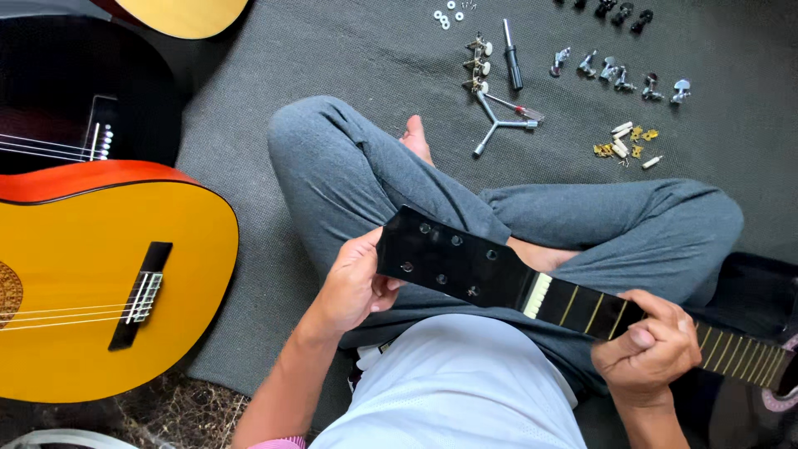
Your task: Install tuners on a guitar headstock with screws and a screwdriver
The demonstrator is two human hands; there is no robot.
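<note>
A glossy black headstock [453,262] lies across the lap of a person sitting cross-legged in soft grey trousers, at about 6 o'clock from the middle of the view. It is flat and angular, with six small round bare holes and a pale ribbed nut where it meets the neck [657,326]. The neck is dark with thin brass-coloured frets and runs off toward 4 o'clock.

The left hand [353,287] wraps the headstock's left end, thumb on the top edge and fingers curled under it. The right hand [648,349] closes round the neck just past the nut, thumb pressed on the frets.

On the coarse grey felt mat [332,58], at 12 to 1 o'clock, lie loose parts: a row of chrome tuners [619,75], a brass-and-white heap [625,141], a three-armed metal wrench [499,123], a black-handled screwdriver [512,56] and small white washers [447,15].

At 9 o'clock rests a shiny orange-yellow guitar [100,291] with a dark bridge and a red edge; above it sits a dark guitar [75,108].
</note>
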